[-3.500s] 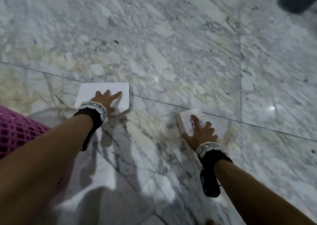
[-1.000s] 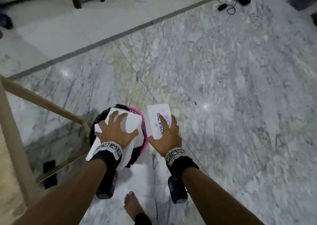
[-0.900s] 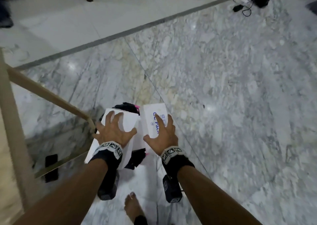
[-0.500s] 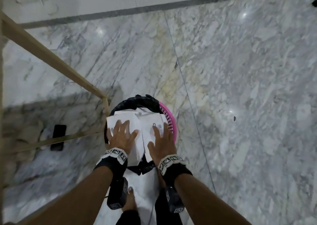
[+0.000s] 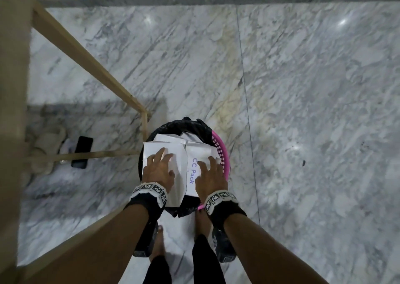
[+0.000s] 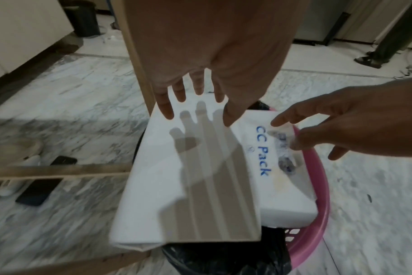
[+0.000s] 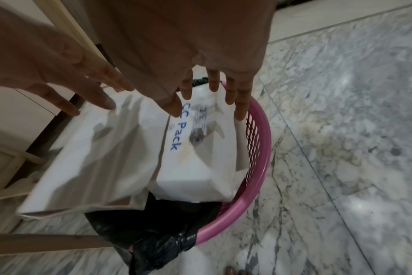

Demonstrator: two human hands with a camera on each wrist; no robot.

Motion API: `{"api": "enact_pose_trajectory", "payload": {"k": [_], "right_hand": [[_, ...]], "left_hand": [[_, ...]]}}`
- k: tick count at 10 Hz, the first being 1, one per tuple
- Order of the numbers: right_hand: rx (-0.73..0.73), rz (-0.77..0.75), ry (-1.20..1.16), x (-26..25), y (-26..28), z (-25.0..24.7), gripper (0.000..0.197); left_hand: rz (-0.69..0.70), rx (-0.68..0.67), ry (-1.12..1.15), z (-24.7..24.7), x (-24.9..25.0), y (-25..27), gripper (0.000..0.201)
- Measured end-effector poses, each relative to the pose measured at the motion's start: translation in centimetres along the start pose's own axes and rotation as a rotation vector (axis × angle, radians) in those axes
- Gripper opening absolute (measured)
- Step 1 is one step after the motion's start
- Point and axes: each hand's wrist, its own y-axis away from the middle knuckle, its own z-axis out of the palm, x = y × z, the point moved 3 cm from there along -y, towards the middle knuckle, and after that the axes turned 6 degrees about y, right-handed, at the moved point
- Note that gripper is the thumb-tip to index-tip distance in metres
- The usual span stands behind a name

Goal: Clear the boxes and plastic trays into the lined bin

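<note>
The pink mesh bin [image 5: 221, 154], lined with a black bag [image 5: 179, 125], stands on the marble floor [image 5: 303, 89] just beside a wooden frame [image 5: 91, 67]. Two white boxes lie side by side across its mouth: a plain white box [image 5: 161, 149] on the left, which overhangs the rim toward the person, and a box printed "CC Pack" [image 5: 192, 171] on the right, sunk a little lower against the pink wall. More white packaging [image 5: 166, 137] shows beneath them.

The left hand [image 5: 159, 171] is spread open with straight fingers over the plain box; in the left wrist view its fingertips [image 6: 166, 111] hang just above the box's far edge and cast a shadow on the lid. The right hand [image 5: 211, 175] is likewise open, fingers splayed over the "CC Pack" box, gripping nothing.

Half a second ago both palms pressed flat on the boxes; now the fingers are lifted and spread, and the boxes sit on their own in the bin. A second ago the "CC Pack" box was still outside the rim.

A dark phone [image 5: 82, 151] and a pale sandal [image 5: 47, 141] lie on the floor beyond the frame. The person's bare feet [image 5: 159, 240] stand just before the bin.
</note>
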Motion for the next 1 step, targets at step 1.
{"api": "enact_pose_trajectory", "payload": {"k": [1], "right_hand": [[0.05,-0.031,-0.015,-0.77,2.17,-3.98,0.051]], "left_hand": [[0.06,0.065,0.009,-3.85,2.35,1.55,0.049]]}}
